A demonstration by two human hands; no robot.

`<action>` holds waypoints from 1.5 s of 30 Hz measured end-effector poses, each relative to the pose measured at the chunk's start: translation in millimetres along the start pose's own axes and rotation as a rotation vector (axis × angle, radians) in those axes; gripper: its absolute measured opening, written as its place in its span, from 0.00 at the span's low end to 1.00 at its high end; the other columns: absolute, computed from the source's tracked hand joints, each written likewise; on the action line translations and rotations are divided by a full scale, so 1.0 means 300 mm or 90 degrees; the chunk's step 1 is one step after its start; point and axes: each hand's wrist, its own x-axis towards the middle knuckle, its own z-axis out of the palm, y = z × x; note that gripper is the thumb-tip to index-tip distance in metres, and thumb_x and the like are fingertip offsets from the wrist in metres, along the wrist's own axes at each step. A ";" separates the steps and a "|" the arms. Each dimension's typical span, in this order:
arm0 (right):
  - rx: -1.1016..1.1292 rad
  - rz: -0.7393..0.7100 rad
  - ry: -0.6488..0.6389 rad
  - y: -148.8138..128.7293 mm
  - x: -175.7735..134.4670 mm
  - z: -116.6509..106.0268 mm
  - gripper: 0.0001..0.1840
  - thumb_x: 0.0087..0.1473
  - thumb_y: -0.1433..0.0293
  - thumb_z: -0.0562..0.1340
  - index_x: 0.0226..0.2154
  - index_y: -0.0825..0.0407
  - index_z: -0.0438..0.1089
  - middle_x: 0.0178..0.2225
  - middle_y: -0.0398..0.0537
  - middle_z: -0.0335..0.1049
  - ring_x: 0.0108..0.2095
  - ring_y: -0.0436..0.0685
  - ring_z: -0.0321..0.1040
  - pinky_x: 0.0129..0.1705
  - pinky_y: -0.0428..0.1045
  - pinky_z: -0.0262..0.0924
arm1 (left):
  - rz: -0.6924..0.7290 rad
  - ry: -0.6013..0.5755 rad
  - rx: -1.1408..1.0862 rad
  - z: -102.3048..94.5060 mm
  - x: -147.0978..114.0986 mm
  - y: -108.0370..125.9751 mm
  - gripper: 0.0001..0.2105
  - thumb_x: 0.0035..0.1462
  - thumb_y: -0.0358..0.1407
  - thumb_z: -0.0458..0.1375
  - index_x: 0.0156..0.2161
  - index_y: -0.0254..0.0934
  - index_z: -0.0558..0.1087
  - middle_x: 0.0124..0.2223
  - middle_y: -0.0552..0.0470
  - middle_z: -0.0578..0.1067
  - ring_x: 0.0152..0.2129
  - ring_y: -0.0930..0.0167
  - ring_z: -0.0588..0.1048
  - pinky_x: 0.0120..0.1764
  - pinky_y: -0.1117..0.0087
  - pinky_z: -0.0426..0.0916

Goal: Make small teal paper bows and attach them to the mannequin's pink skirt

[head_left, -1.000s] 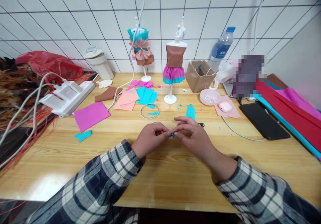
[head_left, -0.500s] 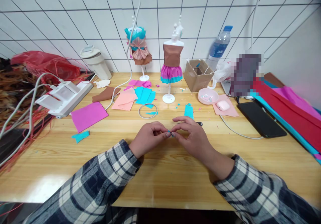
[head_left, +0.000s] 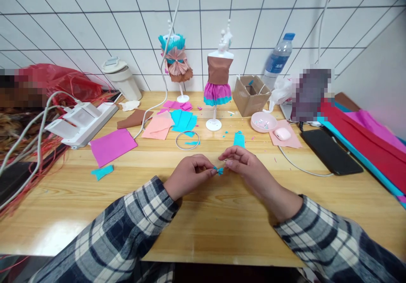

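Between the thumb and forefinger of my left hand (head_left: 189,174) is a small blue paper bow (head_left: 219,171), its pleated end fanning out to the right. My right hand (head_left: 249,166) is just to the right of the bow, with a small gap between them. Its thumb and fingertips are pinched together on a thin, pale, wire-like piece too small to name surely. Behind my right hand lies a blue paper strip (head_left: 239,139). A silver ring (head_left: 187,148) rests on the table beyond my left hand.
Two small dress forms (head_left: 218,71) in paper clothes stand at the back. Around them are folded paper sheets (head_left: 113,146), a cardboard box (head_left: 250,101), a pink bowl (head_left: 264,127) and a black phone (head_left: 330,152). A power strip (head_left: 82,124) lies at left.
My right hand has drawn slightly right, away from my left fingertips. The blue bow, mostly hidden between both hands before, now shows in my left hand.
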 end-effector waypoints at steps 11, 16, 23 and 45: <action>-0.511 -0.403 -0.003 -0.012 -0.018 -0.023 0.07 0.52 0.76 0.62 0.34 0.47 0.70 0.42 0.46 0.70 0.43 0.55 0.66 0.45 0.52 0.61 | -0.056 -0.016 -0.087 -0.017 -0.008 -0.004 0.11 0.51 0.41 0.61 0.30 0.32 0.77 0.30 0.51 0.72 0.27 0.72 0.68 0.32 0.71 0.62; -0.485 -0.367 0.021 -0.020 -0.018 -0.015 0.04 0.52 0.73 0.62 0.32 0.48 0.70 0.39 0.46 0.71 0.41 0.55 0.67 0.43 0.51 0.61 | -0.035 -0.020 -0.042 -0.024 -0.005 -0.001 0.13 0.55 0.42 0.58 0.32 0.34 0.78 0.31 0.49 0.74 0.30 0.70 0.71 0.35 0.69 0.64; -0.150 0.036 0.004 -0.018 -0.001 0.001 0.08 0.49 0.65 0.62 0.30 0.52 0.65 0.22 0.38 0.60 0.20 0.46 0.52 0.21 0.44 0.47 | 0.077 0.093 0.096 -0.022 -0.011 0.018 0.14 0.53 0.41 0.62 0.43 0.38 0.77 0.38 0.47 0.73 0.36 0.67 0.71 0.39 0.67 0.65; -0.235 0.052 0.004 -0.005 -0.006 0.043 0.07 0.47 0.65 0.63 0.29 0.52 0.70 0.24 0.39 0.66 0.20 0.46 0.54 0.23 0.44 0.49 | -0.001 0.101 -0.017 0.000 -0.002 0.008 0.10 0.52 0.40 0.61 0.27 0.34 0.73 0.27 0.52 0.72 0.27 0.71 0.69 0.33 0.70 0.64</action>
